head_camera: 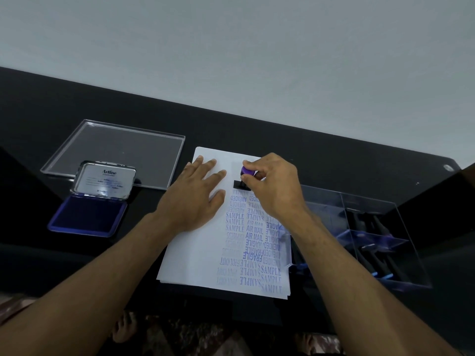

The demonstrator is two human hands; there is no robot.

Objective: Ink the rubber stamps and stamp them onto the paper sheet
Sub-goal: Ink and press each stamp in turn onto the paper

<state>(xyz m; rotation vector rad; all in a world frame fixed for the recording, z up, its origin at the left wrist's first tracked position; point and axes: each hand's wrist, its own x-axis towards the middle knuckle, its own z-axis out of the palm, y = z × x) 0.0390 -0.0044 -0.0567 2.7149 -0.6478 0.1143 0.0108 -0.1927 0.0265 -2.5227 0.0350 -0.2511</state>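
While the left hand (198,196) lies flat on the paper (195,253)
Right hand (272,186) pinches the stamp (244,177), pressed on it.

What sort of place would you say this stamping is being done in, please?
Probably a home desk rather than an office: a glossy black table against a plain wall, patterned carpet underfoot, with an ink pad and clear stamp organiser.

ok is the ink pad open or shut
Open. The ink pad has its silver lid tipped up at the far edge, and the blue inking surface lies bare to the camera.
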